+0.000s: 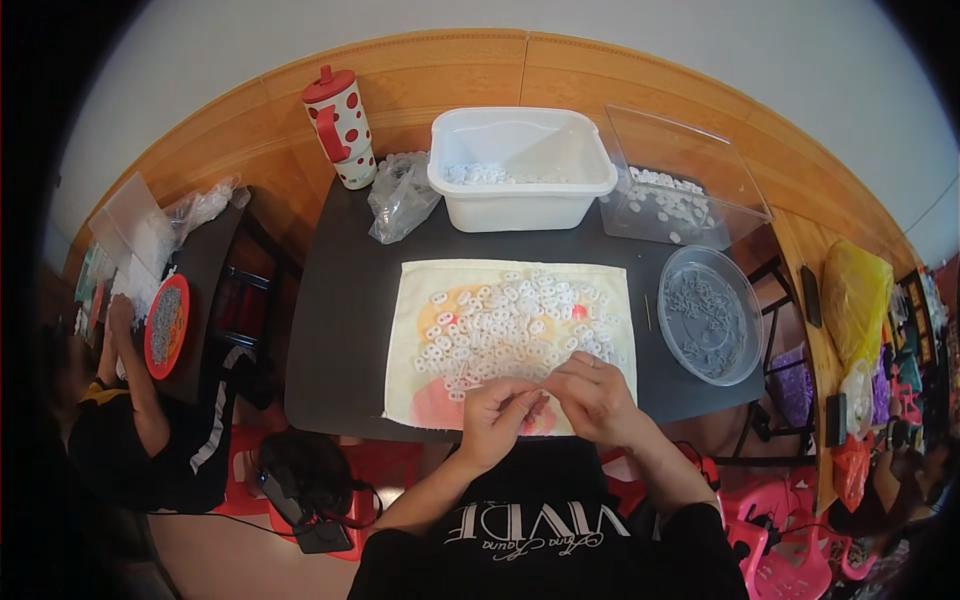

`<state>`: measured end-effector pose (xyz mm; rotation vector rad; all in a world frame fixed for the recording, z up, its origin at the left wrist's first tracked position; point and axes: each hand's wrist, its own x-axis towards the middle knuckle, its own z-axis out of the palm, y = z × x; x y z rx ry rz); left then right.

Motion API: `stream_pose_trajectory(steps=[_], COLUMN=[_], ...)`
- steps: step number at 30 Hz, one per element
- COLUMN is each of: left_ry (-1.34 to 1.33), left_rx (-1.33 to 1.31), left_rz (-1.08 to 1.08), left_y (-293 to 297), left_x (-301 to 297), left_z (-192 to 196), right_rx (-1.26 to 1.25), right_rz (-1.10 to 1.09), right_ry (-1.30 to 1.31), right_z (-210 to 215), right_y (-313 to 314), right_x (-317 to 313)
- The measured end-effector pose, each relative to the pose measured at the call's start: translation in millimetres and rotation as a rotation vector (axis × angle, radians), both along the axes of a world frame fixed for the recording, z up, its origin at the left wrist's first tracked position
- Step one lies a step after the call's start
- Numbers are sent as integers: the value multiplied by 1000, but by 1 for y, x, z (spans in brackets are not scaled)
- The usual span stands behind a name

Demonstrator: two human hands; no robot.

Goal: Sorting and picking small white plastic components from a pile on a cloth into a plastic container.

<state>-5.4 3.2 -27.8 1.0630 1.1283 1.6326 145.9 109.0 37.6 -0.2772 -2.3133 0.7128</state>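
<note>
My left hand point(498, 418) and my right hand point(596, 396) meet at the near edge of a pale cloth point(412, 330) on a dark table point(335, 330). Their fingertips pinch together over something small between them, too small to make out. A heap of small white plastic rings point(510, 322) lies spread on the cloth just beyond my fingers.
A white tub point(522, 190) holding more white pieces stands at the back, next to a clear lid point(690, 170) with pieces, a crumpled clear bag point(398, 195) and a red-dotted cup point(342, 125). A round clear dish point(745, 310) of grey pieces sits right. Another person point(130, 400) works at left.
</note>
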Motion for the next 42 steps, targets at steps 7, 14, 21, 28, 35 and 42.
stream_pose_trajectory(steps=[7,14,21,28,35,42], left_ry=[99,129,-46,-51,-30,-89], left_rx=[-11,-8,-10,-38,74,45], left_rz=[36,42,56,68,89,120], left_y=[-1,-1,0,0,0,-2], left_x=[2,3,2,2,4,11], left_z=[2,4,-1,-1,-3,0], right_rx=[179,54,-412,-495,-528,-589], right_rz=[76,99,-78,-196,-187,-121], right_ry=[-111,-72,75,137,228,157], right_z=[4,-12,-11,-35,-46,-37], right_y=[-1,3,-4,-28,-31,-31], right_x=[-4,2,12,6,-1,1])
